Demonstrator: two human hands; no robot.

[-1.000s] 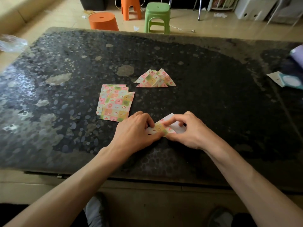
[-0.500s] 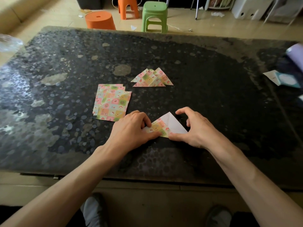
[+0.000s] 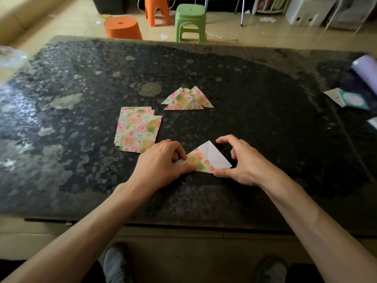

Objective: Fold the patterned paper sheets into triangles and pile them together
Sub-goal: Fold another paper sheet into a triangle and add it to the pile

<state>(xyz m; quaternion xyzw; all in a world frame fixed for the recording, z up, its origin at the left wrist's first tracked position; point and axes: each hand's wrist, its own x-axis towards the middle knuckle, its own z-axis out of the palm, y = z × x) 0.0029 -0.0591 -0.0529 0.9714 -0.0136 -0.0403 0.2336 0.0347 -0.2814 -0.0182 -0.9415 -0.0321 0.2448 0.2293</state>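
Note:
A half-folded patterned sheet [image 3: 212,157] lies on the dark table near its front edge. It forms a triangle showing its white back, with a patterned flap folded over the left part. My left hand [image 3: 161,163] pinches the sheet's left corner with curled fingers. My right hand [image 3: 242,162] arches over the right corner; only its thumb presses the lower edge, and the fingers are lifted. A stack of flat patterned sheets [image 3: 138,129] lies to the left of my hands. Behind them sits a pile of folded triangles [image 3: 187,99].
The speckled dark table [image 3: 265,129] spans the view. A lilac roll [image 3: 365,70] and a teal-and-white card [image 3: 350,99] lie at its right edge. Orange stools [image 3: 122,27] and a green stool [image 3: 189,21] stand on the floor beyond.
My right hand's fingers have lifted off the sheet and spread to the right, uncovering the white triangle. The left hand keeps its hold on the left corner.

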